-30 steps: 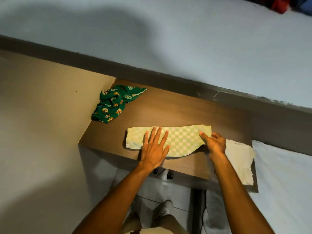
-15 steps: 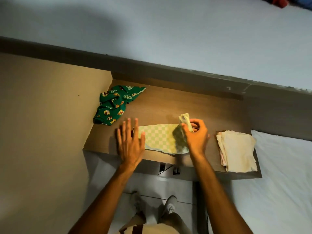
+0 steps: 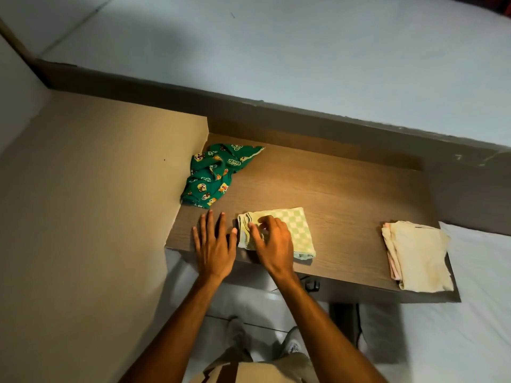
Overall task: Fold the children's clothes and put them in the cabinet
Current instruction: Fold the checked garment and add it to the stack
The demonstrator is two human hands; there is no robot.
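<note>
Currently at the near edge of the shelf: left hand flat, fingers spread, palm down on bare wood, grasping nothing, thumb just touching the left edge of the checked cloth. Right hand laid on top of the cloth, fingers curled over its left folded edge; whether pinching a layer or only pressing cannot be told. Cloth folded to a compact rectangle, long axis running roughly near to far, left edge thick with stacked layers, right half exposed and flat. Judged step: pressing down the last fold before transfer. Governing relation: cloth directly under the right hand and immediately right of the left hand, so both within reach, right hand nearer; folded pile well apart to the right, at the shelf's right end, overhanging the near edge slightly. Transfer to that pile judged to call for a rightward carry along the near edge, best by the right hand, with the left supporting the thick edge to keep layers from slipping. Farther back, at the left rear corner against the side wall: green garment, crumpled, unfolded, nearer the left hand.
</note>
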